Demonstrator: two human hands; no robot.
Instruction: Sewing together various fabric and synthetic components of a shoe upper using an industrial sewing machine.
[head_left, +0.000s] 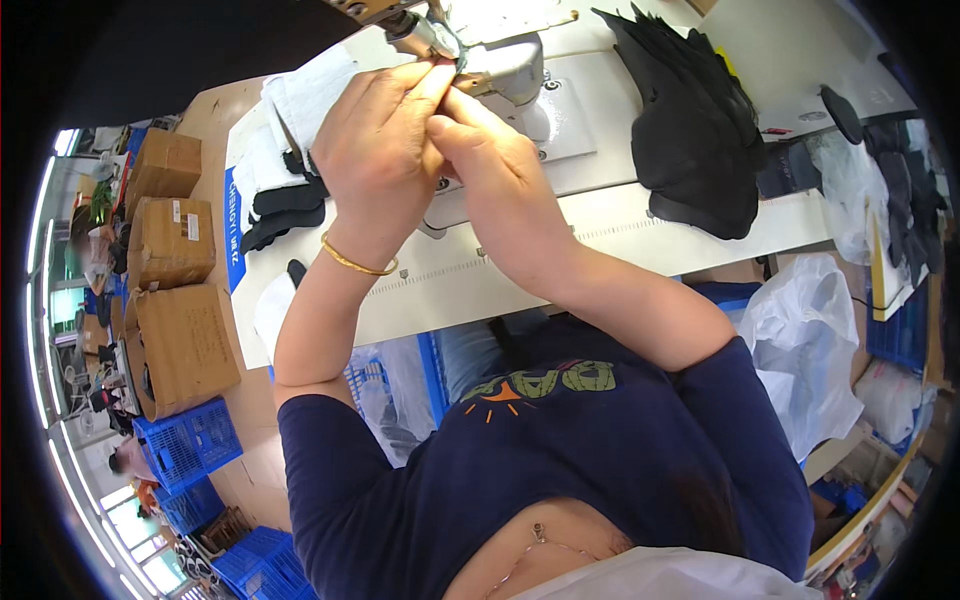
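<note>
Left hand [378,132] and right hand [497,168] bunched at top-centre sewing machine [516,68], grip hidden; upper-right black pieces [690,135] look soft, best edge-held.

A grey metal sewing machine [516,72] stands on a long white table [620,215]. Right of it lies a stack of flat black fabric pieces [695,140]; left, flat white fabric sheets [308,98], and before these, small curved black fabric strips [284,212]. Left of the table stand brown box-shaped cardboard cartons [195,340], with latticed blue plastic crates [190,440] before them.
</note>
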